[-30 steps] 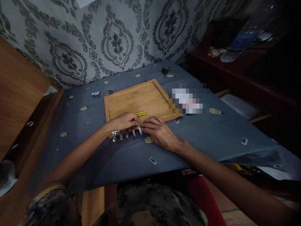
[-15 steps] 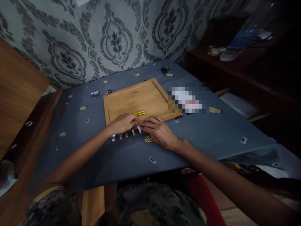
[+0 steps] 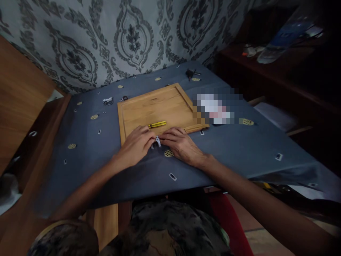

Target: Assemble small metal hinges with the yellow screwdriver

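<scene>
A small shiny metal clip (image 3: 158, 141) sits between my two hands at the near edge of a wooden board (image 3: 186, 96). My left hand (image 3: 137, 145) is closed, thumb and fingers pinched against the clip's left side. From the right, my right hand (image 3: 179, 144) has its fingers bent together and pressed on the same piece. Part of another metal piece shows just below the left thumb; the left hand covers the rest of that edge. On the board, right beyond my fingertips, lies a slim yellow-and-black tool (image 3: 157, 124).
A blue patterned cloth (image 3: 144, 181) covers the table. Toward the back left lies a small pile of metal pieces (image 3: 108, 101), and keys (image 3: 191, 73) lie at the back right. A blurred-out white item (image 3: 213, 106) is right of the board. A plastic bottle (image 3: 279, 42) leans on the dark side furniture.
My left hand has shifted nearer the front and now hides the row of metal clips seen before. The right hand stays at the same clip. The view has tilted slightly.
</scene>
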The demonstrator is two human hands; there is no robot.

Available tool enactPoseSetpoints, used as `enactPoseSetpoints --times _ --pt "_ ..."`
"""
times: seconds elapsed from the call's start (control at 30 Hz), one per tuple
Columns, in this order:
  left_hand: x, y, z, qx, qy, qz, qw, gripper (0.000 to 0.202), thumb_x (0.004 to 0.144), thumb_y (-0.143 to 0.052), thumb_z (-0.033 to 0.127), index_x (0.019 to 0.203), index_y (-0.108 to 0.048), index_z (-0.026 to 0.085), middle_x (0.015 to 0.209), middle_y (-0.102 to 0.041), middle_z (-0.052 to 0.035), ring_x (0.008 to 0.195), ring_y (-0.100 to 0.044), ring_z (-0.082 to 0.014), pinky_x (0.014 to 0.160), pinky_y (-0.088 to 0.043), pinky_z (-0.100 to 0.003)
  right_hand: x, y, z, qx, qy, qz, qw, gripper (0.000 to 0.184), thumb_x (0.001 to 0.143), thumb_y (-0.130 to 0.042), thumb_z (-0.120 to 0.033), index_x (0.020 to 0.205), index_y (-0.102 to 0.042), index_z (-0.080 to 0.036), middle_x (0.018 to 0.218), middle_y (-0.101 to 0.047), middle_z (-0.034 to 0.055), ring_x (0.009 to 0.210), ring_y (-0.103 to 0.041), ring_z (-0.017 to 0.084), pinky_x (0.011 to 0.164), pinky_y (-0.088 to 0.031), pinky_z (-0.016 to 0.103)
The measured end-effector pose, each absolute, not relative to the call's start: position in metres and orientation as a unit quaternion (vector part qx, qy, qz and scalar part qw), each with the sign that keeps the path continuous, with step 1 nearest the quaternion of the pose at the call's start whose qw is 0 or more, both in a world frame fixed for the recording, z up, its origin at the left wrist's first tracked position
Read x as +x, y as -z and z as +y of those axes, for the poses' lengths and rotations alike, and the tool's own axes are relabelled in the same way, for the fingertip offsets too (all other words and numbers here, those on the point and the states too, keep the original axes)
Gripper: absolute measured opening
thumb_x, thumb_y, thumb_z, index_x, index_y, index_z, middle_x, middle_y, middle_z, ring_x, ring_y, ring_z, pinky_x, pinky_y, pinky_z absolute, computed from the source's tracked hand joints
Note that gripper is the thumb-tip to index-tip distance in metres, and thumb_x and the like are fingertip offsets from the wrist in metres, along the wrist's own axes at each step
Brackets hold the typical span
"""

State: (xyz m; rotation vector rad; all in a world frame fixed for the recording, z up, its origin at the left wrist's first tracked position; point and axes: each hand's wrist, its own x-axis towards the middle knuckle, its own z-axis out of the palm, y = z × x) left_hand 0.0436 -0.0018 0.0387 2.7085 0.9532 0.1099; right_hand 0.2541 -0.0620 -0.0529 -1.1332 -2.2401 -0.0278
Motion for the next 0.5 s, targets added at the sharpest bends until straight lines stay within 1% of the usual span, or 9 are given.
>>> enactPoseSetpoints --times 0.07,0.13,0.2,0.27,0.33,0.4,0.5 --pt "0.042 -0.04 -0.025 0.931 0.002 0.354 0.083 0.027 0.106 -0.043 0.02 0.108 -0.07 0.017 0.109 -0.07 -0.0109 0.109 -0.064 -0.0257 0.097 -0.049 -0.038 0.254 0.053 -0.062 -0.428 0.019 -0.846 0.318 0.033 0.096 -0.053 -0.006 0.114 -0.076 -0.022 0.118 -0.079 0.0057 0.109 -0.063 0.024 0.097 -0.047 0.042" --pt "0.042 -0.038 -0.047 0.914 0.077 0.391 0.072 0.032 0.108 -0.039 0.023 0.124 -0.066 0.019 0.11 -0.073 -0.012 0.104 -0.07 -0.0272 0.09 -0.053 -0.039 0.253 0.053 -0.062 -0.422 0.021 -0.845 0.327 0.032 0.097 -0.052 -0.007 0.114 -0.076 -0.021 0.117 -0.08 0.0069 0.108 -0.064 0.024 0.096 -0.048 0.042" --pt "0.042 -0.033 -0.064 0.896 0.153 0.41 0.082 0.039 0.109 -0.038 0.028 0.143 -0.056 0.019 0.105 -0.076 -0.0129 0.095 -0.075 -0.0281 0.08 -0.055 -0.037 0.253 0.052 -0.062 -0.417 0.019 -0.845 0.335 0.031 0.097 -0.053 -0.008 0.113 -0.076 -0.019 0.116 -0.08 0.0079 0.108 -0.064 0.025 0.095 -0.048 0.043" --pt "0.041 -0.025 -0.075 0.884 0.187 0.42 0.082 0.048 0.11 -0.036 0.031 0.155 -0.042 0.018 0.101 -0.078 -0.0142 0.09 -0.077 -0.0284 0.074 -0.056 -0.035 0.253 0.052 -0.062 -0.42 0.013 -0.844 0.332 0.032 0.096 -0.053 -0.007 0.112 -0.077 -0.02 0.116 -0.08 0.0073 0.109 -0.064 0.025 0.096 -0.049 0.044" --pt "0.041 -0.017 -0.079 0.881 0.186 0.429 0.074 0.052 0.11 -0.034 0.031 0.159 -0.035 0.015 0.097 -0.078 -0.0153 0.087 -0.078 -0.0284 0.072 -0.055 -0.034 0.253 0.052 -0.062 -0.431 0.003 -0.843 0.323 0.034 0.096 -0.052 -0.007 0.112 -0.077 -0.023 0.116 -0.08 0.006 0.11 -0.064 0.025 0.096 -0.049 0.045" --pt "0.042 -0.01 -0.081 0.882 0.175 0.433 0.065 0.053 0.11 -0.034 0.029 0.16 -0.033 0.013 0.094 -0.078 -0.0158 0.085 -0.078 -0.0287 0.071 -0.055 -0.034 0.254 0.052 -0.062 -0.438 -0.008 -0.842 0.313 0.035 0.095 -0.053 -0.007 0.114 -0.077 -0.025 0.119 -0.079 0.0058 0.111 -0.064 0.025 0.097 -0.049 0.046" --pt "0.045 -0.006 -0.08 0.883 0.174 0.433 0.05 0.059 0.106 -0.04 0.025 0.162 -0.028 0.01 0.092 -0.078 -0.0172 0.083 -0.078 -0.0296 0.071 -0.056 -0.036 0.254 0.053 -0.061 -0.436 -0.008 -0.844 0.312 0.036 0.094 -0.053 -0.006 0.115 -0.077 -0.023 0.12 -0.079 0.0065 0.112 -0.064 0.025 0.097 -0.049 0.046"
